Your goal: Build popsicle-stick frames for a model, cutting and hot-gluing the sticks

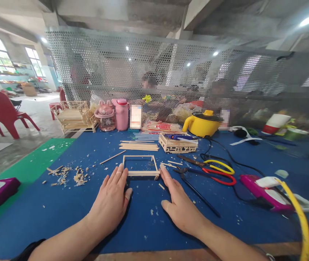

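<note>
A small rectangular frame of thin wooden sticks lies on the blue table mat between my hands. My left hand rests flat, its fingertips at the frame's left side. On the other side my right hand has its fingers stretched out, touching or nearly touching the frame's right corner. Both hands are open, thumbs apart from the fingers. Behind the frame lie a bundle of wooden sticks and a single stick. Short stick offcuts are heaped left of my left hand.
Right of my hands lie red-and-yellow-handled scissors, black-handled pliers and a purple power strip. Behind stand a wooden tray with a blue tool, a yellow pot, pink bottles and stacked wooden frames. People sit beyond the perforated screen.
</note>
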`<move>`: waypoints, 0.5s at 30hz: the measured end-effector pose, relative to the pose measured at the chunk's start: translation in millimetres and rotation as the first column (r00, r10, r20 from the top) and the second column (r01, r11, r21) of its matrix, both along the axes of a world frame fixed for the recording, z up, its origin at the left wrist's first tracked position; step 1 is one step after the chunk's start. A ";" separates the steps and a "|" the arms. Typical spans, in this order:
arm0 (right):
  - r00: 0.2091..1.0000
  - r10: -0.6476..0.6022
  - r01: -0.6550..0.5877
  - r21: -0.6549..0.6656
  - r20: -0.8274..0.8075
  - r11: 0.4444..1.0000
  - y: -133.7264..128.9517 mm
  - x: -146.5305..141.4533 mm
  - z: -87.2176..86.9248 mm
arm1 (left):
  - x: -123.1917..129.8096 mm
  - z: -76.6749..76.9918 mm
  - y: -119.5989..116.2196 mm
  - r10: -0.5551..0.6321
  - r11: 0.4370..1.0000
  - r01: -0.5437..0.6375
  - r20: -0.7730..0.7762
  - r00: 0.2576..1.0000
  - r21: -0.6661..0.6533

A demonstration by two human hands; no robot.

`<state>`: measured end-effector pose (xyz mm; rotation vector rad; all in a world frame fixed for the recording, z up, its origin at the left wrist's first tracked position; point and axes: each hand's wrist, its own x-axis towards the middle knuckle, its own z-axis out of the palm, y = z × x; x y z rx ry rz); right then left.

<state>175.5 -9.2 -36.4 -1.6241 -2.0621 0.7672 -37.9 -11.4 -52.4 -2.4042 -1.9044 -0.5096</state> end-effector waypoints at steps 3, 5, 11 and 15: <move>0.997 -0.015 0.016 0.010 -0.080 1.000 -0.5 2.2 -2.8 | -0.3 0.0 1.0 -0.015 1.000 0.015 -0.004 1.000 0.016; 0.997 -0.016 0.016 -0.006 -0.069 1.000 -0.5 2.5 -2.2 | -0.6 -1.1 1.9 -0.023 1.000 0.023 0.033 0.999 0.022; 1.000 -0.002 0.002 -0.027 0.000 1.000 0.5 0.7 2.7 | -3.5 -0.9 2.9 -0.037 0.997 0.058 0.371 0.928 -0.046; 0.996 -0.009 0.009 0.004 -0.094 1.000 -1.9 2.8 -5.7 | -10.1 -0.1 2.5 0.037 0.991 0.045 0.583 0.811 -0.126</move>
